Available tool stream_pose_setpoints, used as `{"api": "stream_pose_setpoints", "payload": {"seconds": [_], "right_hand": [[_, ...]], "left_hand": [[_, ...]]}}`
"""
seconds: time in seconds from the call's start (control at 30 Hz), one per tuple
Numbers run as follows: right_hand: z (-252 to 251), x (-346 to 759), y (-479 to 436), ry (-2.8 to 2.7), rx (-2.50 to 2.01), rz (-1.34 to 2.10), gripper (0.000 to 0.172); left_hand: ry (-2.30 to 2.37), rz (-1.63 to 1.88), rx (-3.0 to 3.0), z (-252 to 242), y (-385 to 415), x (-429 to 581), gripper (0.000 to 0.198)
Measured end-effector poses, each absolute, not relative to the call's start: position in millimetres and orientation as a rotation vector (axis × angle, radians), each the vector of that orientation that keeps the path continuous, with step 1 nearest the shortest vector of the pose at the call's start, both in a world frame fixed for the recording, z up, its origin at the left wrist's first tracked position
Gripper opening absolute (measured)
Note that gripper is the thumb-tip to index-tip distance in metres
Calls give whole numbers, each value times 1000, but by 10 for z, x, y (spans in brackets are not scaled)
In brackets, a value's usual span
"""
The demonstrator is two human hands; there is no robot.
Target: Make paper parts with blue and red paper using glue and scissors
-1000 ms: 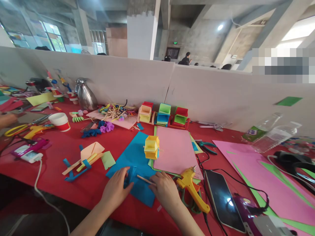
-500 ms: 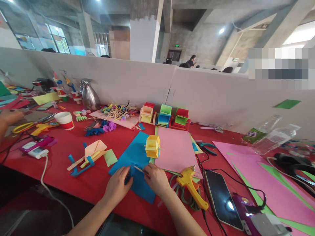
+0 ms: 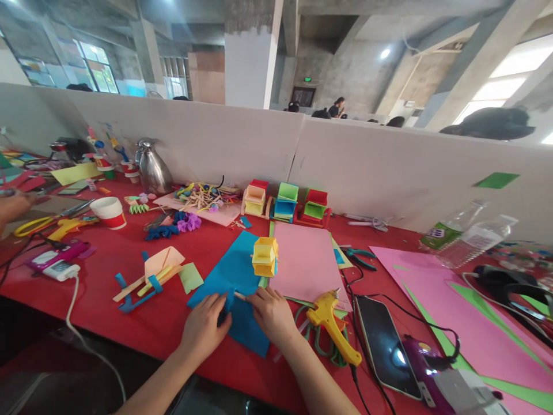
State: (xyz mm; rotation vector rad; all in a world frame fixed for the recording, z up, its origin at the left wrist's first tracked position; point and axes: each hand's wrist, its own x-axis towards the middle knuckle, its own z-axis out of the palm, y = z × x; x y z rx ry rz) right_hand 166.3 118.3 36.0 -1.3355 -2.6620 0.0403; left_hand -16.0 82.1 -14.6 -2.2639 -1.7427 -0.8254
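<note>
Over a blue sheet of paper (image 3: 248, 331), my left hand (image 3: 205, 325) pinches a small blue paper strip (image 3: 230, 298). My right hand (image 3: 273, 314) has its fingers closed on a thin wooden stick (image 3: 239, 295), whose tip meets the strip. Whether the tip sits inside the strip or just against it, I cannot tell. Just beyond my fingers stands a yellow folded-paper piece (image 3: 265, 256), between the blue sheet and a pink sheet (image 3: 306, 259). A yellow glue gun (image 3: 332, 328) lies right of my right hand.
On the left lie peach and blue paper pieces (image 3: 151, 276), a paper cup (image 3: 109, 212) and another person's hand (image 3: 12, 204). Three coloured paper models (image 3: 285, 202) stand along the partition. A phone (image 3: 386, 346), cables, pink sheets (image 3: 466, 311) and plastic bottles (image 3: 479, 242) occupy the right.
The view has shifted slightly. My right hand has come a little closer to the strip, and less of the stick shows. My left hand keeps its pinch.
</note>
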Motion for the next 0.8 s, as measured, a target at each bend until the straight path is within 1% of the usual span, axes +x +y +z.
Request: {"api": "stream_pose_setpoints", "payload": {"seconds": [0.47,0.57,0.73,0.8], "right_hand": [[309,1653,1188,-2670,-1321,-73,26],[301,1649,1188,-2682,-1345,-79,24],[284,1652,1197,-2683,-1357,-103,26],[281,1652,1201,-2685,-1355,-111,26]], "left_hand": [[-1811,-844,-2311,-158,825,-163,29],[-1863,-896,-2419,-91,845,-210,29],[-1862,-1037,-2687,103,936,-363,37],[-1816,-1039,-2750,168,968,-392,34]]}}
